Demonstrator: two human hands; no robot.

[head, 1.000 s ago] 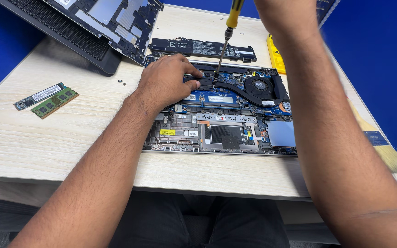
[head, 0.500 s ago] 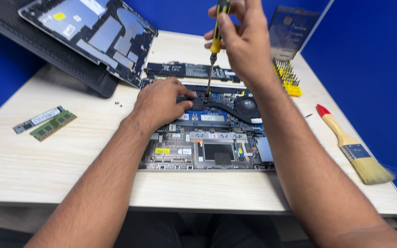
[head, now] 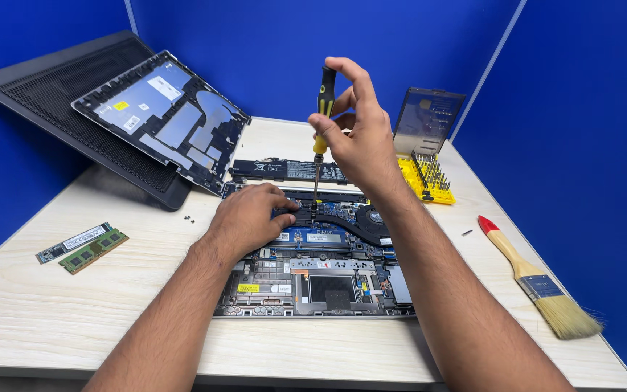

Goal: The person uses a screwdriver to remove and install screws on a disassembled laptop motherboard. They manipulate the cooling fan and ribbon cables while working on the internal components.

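Mid-unscrewing step, by the look of it: right hand pinches the black-and-yellow screwdriver upright at its handle, tip down on the open laptop's board near the heat pipe. Left hand rests flat on the board, fingers curled, pinching nothing visible. Next move calls for keeping the tip seated and vertical. Fan just beside.

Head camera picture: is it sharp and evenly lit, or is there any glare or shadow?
Head view: sharp throughout, evenly lit; soft shadow under the left hand on the opened laptop; faint sheen on the removed bottom cover; right hand and screwdriver unblurred.
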